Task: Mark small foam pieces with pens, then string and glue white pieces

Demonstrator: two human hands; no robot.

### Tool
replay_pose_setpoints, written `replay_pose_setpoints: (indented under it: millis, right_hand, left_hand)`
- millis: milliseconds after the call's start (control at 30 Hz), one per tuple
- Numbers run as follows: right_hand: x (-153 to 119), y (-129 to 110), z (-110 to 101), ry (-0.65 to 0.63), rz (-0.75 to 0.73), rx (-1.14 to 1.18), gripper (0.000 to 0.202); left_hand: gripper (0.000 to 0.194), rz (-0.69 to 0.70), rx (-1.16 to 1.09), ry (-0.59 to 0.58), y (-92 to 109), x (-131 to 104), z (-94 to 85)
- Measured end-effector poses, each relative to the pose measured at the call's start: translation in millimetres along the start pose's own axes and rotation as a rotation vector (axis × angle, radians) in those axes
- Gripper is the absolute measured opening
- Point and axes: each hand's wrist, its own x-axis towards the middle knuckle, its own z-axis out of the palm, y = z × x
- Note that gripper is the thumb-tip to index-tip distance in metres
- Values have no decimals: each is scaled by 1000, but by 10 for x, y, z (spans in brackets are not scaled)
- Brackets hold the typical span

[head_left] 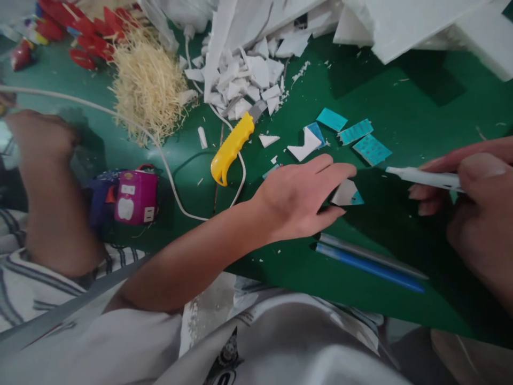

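My left hand (306, 198) reaches over the green table, thumb and fingers closed on the left edge of a small white and teal piece (348, 193). On the right, my right hand (476, 187) holds a white pen-like tool (427, 177), its tip pointing left. Beyond my left hand lie a white notched piece (305, 145) and several teal pieces (356, 131). A yellow cutter (233, 148) rests to the left with its blade toward the white scraps. Nearer my body, a blue pen (371, 267) and a grey pen (377, 258) lie side by side.
White scraps (250, 77) and foam sheets (425, 24) lie at the back. Straw-like shreds (148, 85), red items (90, 35) and a white cable (170, 182) are on the left. Another person's arm (52, 187) is beside a magenta box (136, 198).
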Motion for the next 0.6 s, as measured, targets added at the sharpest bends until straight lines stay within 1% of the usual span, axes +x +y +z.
replay_pose_setpoints:
  millis: [33,67,133,233,300,367,500,600]
  right_hand:
    - [-13,-16,-9,65,65,18,39]
    - [-28,-37,-13,115,93,17,35]
    - [-56,-82,-9,103,129,21,32]
    - [-77,-134,12,84,123,42,31]
    - [-77,-162,31,68,104,85,26]
    - [-72,-181,54,49,82,129,21]
    - [-37,-130,104,7,45,210,16]
    - [8,-43,134,-39,-9,259,21]
  left_hand:
    - [47,3,-10,16,-18,-21,3]
    - [49,10,-20,27,-36,-38,5]
    - [47,26,-37,41,-66,-59,8]
    - [35,38,-73,65,-98,-55,18]
    - [29,20,-90,109,-112,-43,32]
    - [27,-19,-83,158,-122,-35,46]
    - [25,-51,-64,205,-133,-32,61]
    - [24,-49,-64,216,-133,-39,63]
